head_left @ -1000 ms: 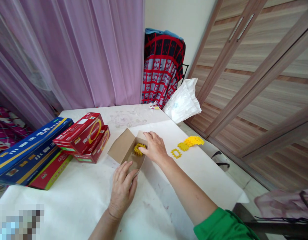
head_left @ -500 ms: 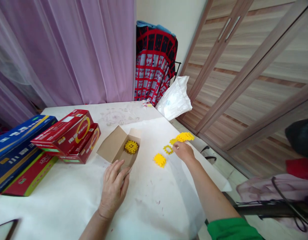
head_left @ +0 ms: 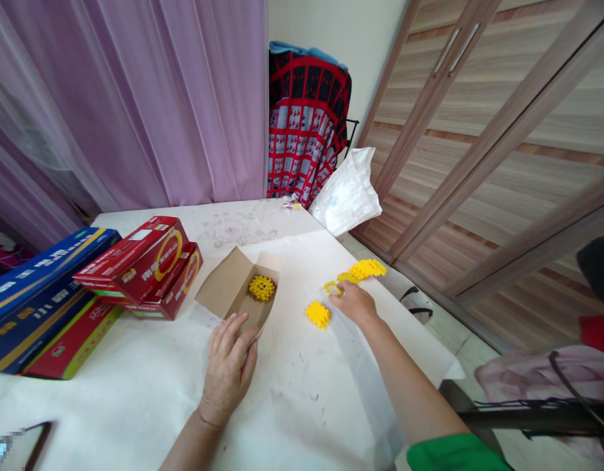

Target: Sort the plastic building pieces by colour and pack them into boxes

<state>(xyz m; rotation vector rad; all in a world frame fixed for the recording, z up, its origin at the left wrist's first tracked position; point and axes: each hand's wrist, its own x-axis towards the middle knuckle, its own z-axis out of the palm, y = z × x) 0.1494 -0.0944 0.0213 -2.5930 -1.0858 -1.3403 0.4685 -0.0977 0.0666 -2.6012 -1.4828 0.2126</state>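
An open cardboard box (head_left: 223,282) stands on the table, with a round yellow toothed plastic piece (head_left: 262,288) inside it. My left hand (head_left: 229,366) is closed on the box's near edge, fingers over the rim and thumb at the near side. To the right, my right hand (head_left: 355,301) pinches a yellow toothed ring (head_left: 331,288) at the table top. Just beyond these fingers lies a row of yellow toothed pieces (head_left: 368,269), close together. A separate yellow toothed piece (head_left: 318,314) lies flat, left of and nearer than my right hand.
Red boxes (head_left: 135,252) and blue boxes (head_left: 46,288) are stacked at the left of the white-covered table (head_left: 282,405). A dark-edged device (head_left: 24,448) lies at the near left corner. Past the right-hand table edge hangs a white bag (head_left: 348,196).
My right hand has moved slightly left and nearer, from the yellow row onto the toothed ring. My left hand stays on the box edge. The view has shifted a little.
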